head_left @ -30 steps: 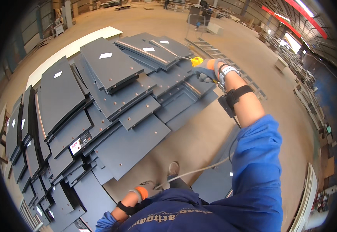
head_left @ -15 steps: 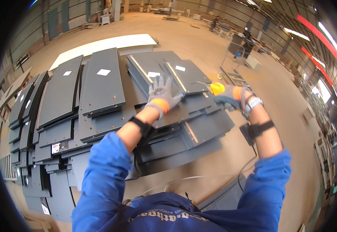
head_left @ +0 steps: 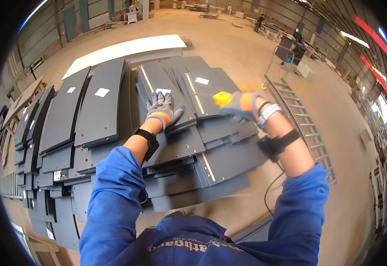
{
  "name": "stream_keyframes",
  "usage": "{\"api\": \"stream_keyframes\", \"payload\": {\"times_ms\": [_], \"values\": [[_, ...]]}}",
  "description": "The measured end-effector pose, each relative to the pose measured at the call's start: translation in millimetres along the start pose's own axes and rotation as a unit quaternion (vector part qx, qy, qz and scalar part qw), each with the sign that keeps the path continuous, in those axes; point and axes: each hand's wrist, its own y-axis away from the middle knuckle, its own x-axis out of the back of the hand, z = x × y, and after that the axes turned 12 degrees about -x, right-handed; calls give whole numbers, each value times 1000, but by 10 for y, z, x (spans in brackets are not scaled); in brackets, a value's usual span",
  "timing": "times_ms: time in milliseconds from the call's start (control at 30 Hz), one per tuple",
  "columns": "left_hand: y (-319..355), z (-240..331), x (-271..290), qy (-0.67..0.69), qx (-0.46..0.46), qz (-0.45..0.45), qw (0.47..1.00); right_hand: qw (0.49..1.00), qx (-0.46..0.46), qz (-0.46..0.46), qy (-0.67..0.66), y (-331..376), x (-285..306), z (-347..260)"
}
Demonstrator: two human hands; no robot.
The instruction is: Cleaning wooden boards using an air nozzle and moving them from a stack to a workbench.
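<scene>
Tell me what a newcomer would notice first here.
Probably the dark panels, piled across the middle and left, with the gloved left hand spread on one. Next, the bright yellow tool in the right hand, right of centre. Behind the panels, a long white board stands out.

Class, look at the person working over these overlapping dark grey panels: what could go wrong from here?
1. The left hand rests on one of the unevenly overlapping dark grey panels; a hard push might make it slide.
2. The right hand holds a yellow tool near the panels; a careless swing might scratch them.
3. The ladder lying nearby could trip someone.
</scene>
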Motion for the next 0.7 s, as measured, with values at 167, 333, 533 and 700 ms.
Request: {"api": "stream_keyframes", "payload": {"times_ms": [167,333,533,700], "values": [[-59,87,-107,5,-20,22,1000,999,17,-26,-8,-234,308,-494],[13,14,-39,10,-3,3,1000,984,126,-62,111,46,93,-1059],[55,-25,-13,38,-30,21,999,983,146,-88,72,-121,-60,-1444],[-7,-16,49,-5,-51,7,999,989,110,-33,97,-319,56,-1549]]}}
